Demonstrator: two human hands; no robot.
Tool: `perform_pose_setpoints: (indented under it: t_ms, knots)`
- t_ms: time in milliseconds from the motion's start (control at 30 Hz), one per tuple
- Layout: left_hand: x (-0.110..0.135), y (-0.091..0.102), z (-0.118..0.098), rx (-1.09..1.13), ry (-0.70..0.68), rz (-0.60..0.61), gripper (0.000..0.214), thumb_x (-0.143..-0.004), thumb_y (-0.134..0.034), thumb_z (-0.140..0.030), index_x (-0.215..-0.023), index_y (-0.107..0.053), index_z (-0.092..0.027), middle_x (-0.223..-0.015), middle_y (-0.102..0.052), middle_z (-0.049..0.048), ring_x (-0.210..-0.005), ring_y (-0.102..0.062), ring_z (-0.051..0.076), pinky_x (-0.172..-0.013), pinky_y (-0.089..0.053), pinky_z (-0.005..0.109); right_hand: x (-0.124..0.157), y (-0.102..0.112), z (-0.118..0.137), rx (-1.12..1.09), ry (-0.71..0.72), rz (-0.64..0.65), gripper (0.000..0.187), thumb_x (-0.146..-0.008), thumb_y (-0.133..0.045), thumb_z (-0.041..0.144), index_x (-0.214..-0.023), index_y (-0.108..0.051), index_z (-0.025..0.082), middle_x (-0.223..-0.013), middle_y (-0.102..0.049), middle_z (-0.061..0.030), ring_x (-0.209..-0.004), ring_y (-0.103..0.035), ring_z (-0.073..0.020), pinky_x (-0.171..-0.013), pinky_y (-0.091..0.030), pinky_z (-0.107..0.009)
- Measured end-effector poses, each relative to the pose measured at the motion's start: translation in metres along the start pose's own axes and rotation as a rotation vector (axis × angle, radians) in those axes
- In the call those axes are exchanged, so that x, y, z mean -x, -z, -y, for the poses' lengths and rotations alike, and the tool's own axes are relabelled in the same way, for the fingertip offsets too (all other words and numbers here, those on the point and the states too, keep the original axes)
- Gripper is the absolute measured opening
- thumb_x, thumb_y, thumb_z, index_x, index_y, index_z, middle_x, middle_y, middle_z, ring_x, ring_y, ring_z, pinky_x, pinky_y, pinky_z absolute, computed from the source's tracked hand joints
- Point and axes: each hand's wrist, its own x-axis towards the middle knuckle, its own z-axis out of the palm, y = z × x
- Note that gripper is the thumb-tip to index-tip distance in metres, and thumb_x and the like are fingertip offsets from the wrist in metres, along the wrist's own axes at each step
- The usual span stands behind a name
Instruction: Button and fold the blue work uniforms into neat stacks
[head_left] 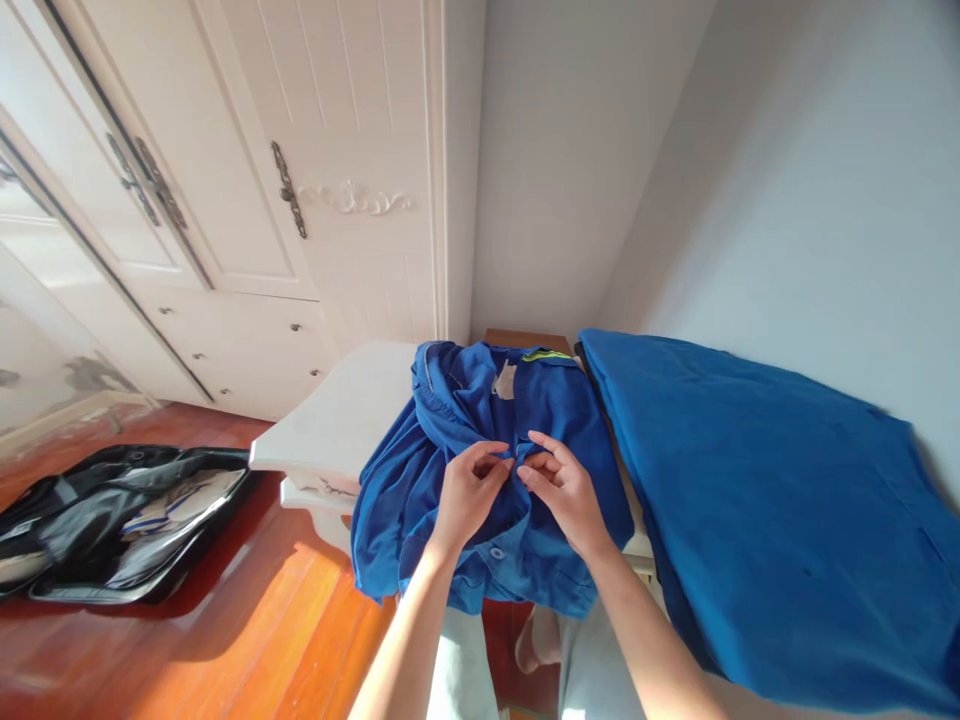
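Observation:
A blue button-up shirt (566,410) lies bunched over a low white cabinet top, its lower edge hanging over the front. It has a pale tag (505,380) inside, a yellow-green strip (546,355) at the back and a light button (496,553) near the front. My left hand (472,490) pinches the shirt's front edge at the middle. Just across from it, my right hand (559,490) pinches the opposing edge. The fingertips of both hands almost meet; what exactly lies between them is hidden.
The white cabinet (337,410) stands against the wall. To the right, a large blue cloth (780,510) covers a raised surface. An opened black suitcase (127,520) with clothes lies on the wooden floor (262,640). White wardrobe doors (360,260) rise behind.

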Motion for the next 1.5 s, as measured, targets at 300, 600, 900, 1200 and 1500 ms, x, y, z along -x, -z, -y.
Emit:
perform_pose_setpoints:
  t_ms: [300,600,900,1200,1500]
  knots:
    - [0.005,0.003,0.007,0.001,-0.030,-0.027,0.027,-0.083,-0.067,-0.038,-0.094,-0.075,-0.015,-0.086,-0.075,0.0066,-0.076,-0.068,0.019,-0.067,-0.051,0.025,-0.005,0.003,0.001,-0.101,-0.003,-0.045,0.041,-0.072,-0.068,0.022,-0.113,-0.064,0.022,-0.068,-0.053,0.0049,-0.060,-0.048,-0.0101,-0.057,-0.041,-0.023]
    - [0.011,0.011,0.001,0.055,-0.025,0.144,0.036,-0.075,-0.074,-0.037,-0.102,-0.075,-0.013,-0.092,-0.075,0.0096,-0.082,-0.069,0.021,-0.071,-0.053,0.027,-0.004,0.006,0.001,-0.113,-0.011,0.043,0.045,-0.069,-0.075,0.031,-0.111,-0.063,0.022,-0.073,-0.060,0.0029,-0.068,-0.054,-0.0138,-0.067,-0.046,-0.028]
    - [0.011,0.008,0.003,-0.169,-0.177,0.078,0.025,-0.076,-0.073,-0.030,-0.095,-0.077,-0.016,-0.077,-0.070,0.0041,-0.070,-0.063,0.016,-0.066,-0.048,0.026,-0.001,0.003,0.012,-0.316,-0.036,-0.006,0.047,-0.062,-0.081,0.032,-0.105,-0.064,0.022,-0.067,-0.058,0.0058,-0.063,-0.052,-0.0114,-0.066,-0.045,-0.027]
    - [0.010,-0.004,0.010,-0.371,-0.275,-0.096,0.014,-0.083,-0.063,-0.023,-0.089,-0.076,-0.020,-0.083,-0.071,0.0029,-0.073,-0.063,0.014,-0.069,-0.048,0.025,-0.008,0.005,0.008,-0.327,-0.073,-0.003,0.033,-0.061,-0.075,0.025,-0.092,-0.065,0.022,-0.076,-0.065,0.0031,-0.069,-0.058,-0.0136,-0.068,-0.046,-0.027]
    - [0.015,-0.005,0.008,-0.362,-0.329,-0.137,0.016,-0.084,-0.062,-0.023,-0.089,-0.077,-0.021,-0.082,-0.070,0.0037,-0.070,-0.061,0.014,-0.066,-0.047,0.025,-0.013,0.005,0.005,-0.294,-0.071,-0.036,0.043,-0.054,-0.081,0.024,-0.093,-0.063,0.022,-0.081,-0.068,0.0017,-0.079,-0.063,-0.0155,-0.079,-0.050,-0.031]
